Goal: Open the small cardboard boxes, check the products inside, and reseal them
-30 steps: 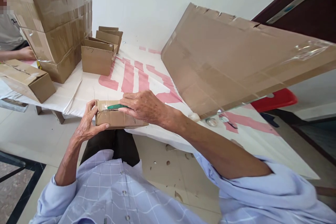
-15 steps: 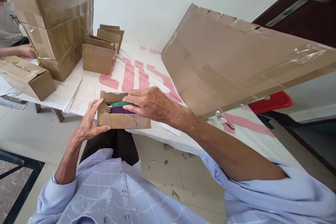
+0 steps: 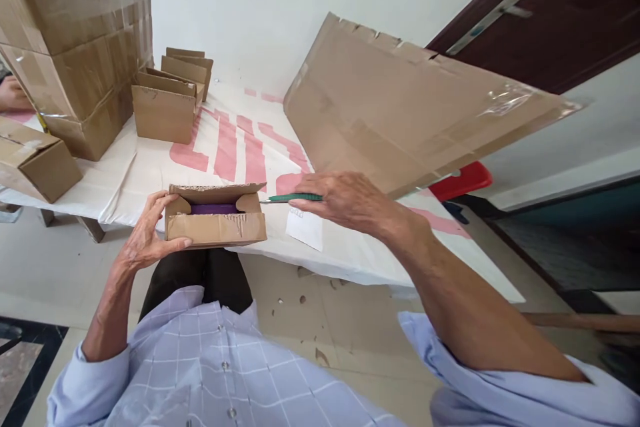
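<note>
A small cardboard box (image 3: 215, 232) sits at the table's front edge, its top open and its cut edges ragged. Something purple (image 3: 215, 209) shows inside it; its kind is hidden. My left hand (image 3: 150, 233) grips the box's left end, thumb on the front and fingers behind. To the right of the box, my right hand (image 3: 345, 203) is closed around a slim green-handled tool (image 3: 295, 198) whose thin tip points left, near the box's right end. Below that hand lies a white slip of paper (image 3: 305, 230) with faint marks.
Taped cartons (image 3: 95, 33) are stacked at the left, with a closed box (image 3: 37, 160) before them and several open boxes (image 3: 165, 107) beside them. A large cardboard sheet (image 3: 400, 107) leans at the right, near a red container (image 3: 463, 180). Another person's hand (image 3: 14, 93) shows far left.
My right hand has moved the green-handled tool rightward, from over the box opening to beside its right end. My left hand keeps hold of the box. The view has shifted right.
</note>
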`<state>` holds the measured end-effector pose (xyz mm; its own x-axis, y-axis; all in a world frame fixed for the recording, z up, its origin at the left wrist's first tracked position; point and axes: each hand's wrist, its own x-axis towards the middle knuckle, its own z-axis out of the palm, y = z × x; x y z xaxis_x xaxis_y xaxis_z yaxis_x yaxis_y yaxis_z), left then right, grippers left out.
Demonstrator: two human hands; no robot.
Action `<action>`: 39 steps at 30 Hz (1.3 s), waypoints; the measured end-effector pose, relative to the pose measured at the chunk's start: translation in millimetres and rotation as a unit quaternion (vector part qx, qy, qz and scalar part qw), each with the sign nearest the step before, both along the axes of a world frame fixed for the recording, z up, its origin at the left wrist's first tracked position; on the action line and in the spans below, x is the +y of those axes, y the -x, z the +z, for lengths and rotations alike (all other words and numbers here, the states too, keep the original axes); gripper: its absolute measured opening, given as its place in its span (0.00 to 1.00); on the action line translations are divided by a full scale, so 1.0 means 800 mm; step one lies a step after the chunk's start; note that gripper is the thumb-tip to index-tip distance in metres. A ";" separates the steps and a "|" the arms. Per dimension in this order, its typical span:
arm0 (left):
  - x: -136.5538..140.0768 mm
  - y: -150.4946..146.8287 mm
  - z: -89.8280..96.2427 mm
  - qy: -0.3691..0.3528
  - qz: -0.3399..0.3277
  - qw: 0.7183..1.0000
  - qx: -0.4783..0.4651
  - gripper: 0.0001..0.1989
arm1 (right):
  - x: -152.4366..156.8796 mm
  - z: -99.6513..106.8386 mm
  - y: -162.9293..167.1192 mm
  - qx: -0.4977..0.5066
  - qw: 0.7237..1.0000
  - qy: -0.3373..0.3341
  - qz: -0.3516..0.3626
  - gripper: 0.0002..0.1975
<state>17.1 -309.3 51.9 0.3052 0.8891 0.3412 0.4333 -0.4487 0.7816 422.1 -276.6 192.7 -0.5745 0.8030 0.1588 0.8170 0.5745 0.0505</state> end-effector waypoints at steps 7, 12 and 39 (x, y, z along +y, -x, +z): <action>0.024 0.002 0.011 0.003 -0.006 1.000 0.022 0.51 | 0.018 -0.149 -0.037 0.208 0.964 -0.030 -0.164 0.17; 0.033 0.010 0.017 0.033 -0.009 0.998 0.044 0.58 | 0.039 -0.246 0.003 0.207 0.954 0.023 -0.218 0.15; 0.046 0.011 0.011 0.041 -0.019 0.999 -0.003 0.54 | -0.008 -0.104 0.094 0.316 0.947 0.026 0.053 0.04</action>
